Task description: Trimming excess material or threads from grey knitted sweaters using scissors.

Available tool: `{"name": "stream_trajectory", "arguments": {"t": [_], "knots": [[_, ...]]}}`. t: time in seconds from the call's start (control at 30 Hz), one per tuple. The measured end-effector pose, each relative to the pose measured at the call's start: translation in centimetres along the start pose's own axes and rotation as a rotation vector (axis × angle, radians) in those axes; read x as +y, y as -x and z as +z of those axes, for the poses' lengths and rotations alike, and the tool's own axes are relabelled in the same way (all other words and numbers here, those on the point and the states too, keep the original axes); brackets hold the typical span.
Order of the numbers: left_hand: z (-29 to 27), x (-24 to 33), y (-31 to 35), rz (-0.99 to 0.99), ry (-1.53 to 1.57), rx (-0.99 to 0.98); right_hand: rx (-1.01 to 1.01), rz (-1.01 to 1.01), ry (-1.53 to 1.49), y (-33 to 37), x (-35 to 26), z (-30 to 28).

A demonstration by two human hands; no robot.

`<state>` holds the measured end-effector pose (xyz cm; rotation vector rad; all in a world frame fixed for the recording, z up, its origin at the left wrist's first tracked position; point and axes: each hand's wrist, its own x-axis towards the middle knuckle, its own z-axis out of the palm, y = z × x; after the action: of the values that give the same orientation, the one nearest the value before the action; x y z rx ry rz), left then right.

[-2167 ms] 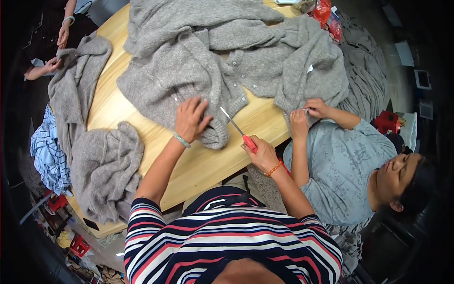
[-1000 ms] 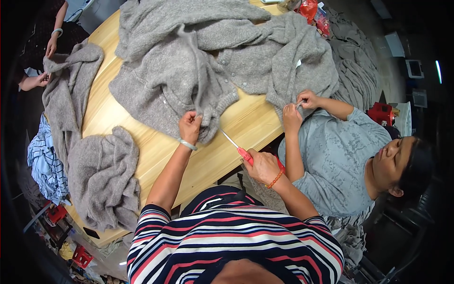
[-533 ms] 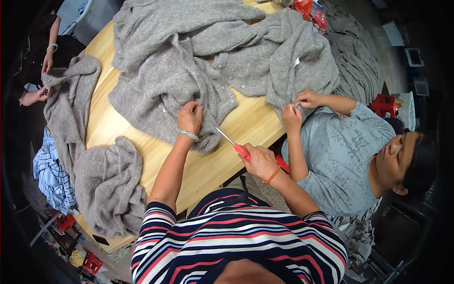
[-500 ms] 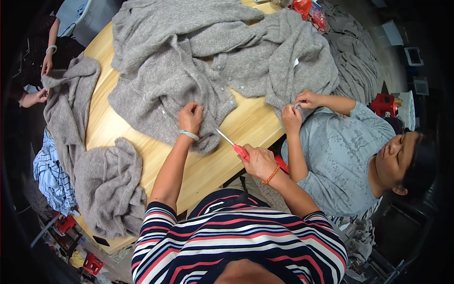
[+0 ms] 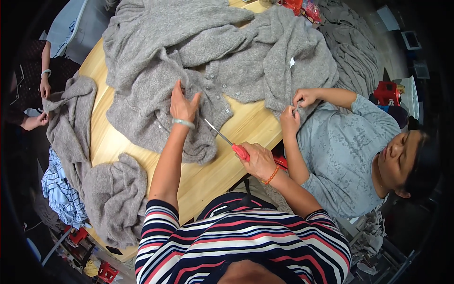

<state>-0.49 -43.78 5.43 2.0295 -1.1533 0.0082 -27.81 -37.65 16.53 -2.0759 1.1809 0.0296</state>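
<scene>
Grey knitted cardigans lie on the wooden table; the nearest cardigan [image 5: 142, 102] is bunched before me, with round shiny buttons along its edge. My left hand [image 5: 184, 105] is over it, fingers stretched and thumb apart, holding nothing; whether the fingertips touch the wool is hard to tell. My right hand [image 5: 259, 160] is closed around a red-handled tool with a slim metal shaft [image 5: 218, 132], pointing up and left toward the cardigan's edge. Its exact kind I cannot make out, since my fingers hide most of the handle.
On my right a co-worker [image 5: 345, 146] pinches the hem of another grey cardigan [image 5: 302, 61]. At far left another person's hands [image 5: 41, 118] hold a grey garment [image 5: 71, 113]. A crumpled grey knit [image 5: 116, 199] sits at the table's left corner, beside blue striped cloth [image 5: 61, 189].
My left hand has moved up and slightly left, and its curled fingers have opened out. The cardigan's lower part has shifted slightly. My right hand keeps the red-handled tool, its tip now further left.
</scene>
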Motion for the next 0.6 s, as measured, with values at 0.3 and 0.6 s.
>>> {"name": "stream_trajectory", "arguments": {"t": [0.3, 0.6], "knots": [[3.7, -7.9, 1.7, -0.550, 0.838, -0.297, -0.057, 0.107, 0.104, -3.4, -1.4, -1.0], [0.1, -7.0, 4.7, -0.595, 0.842, -0.287, -0.262, -0.068, 0.077, -1.0, -0.4, -0.3]]}}
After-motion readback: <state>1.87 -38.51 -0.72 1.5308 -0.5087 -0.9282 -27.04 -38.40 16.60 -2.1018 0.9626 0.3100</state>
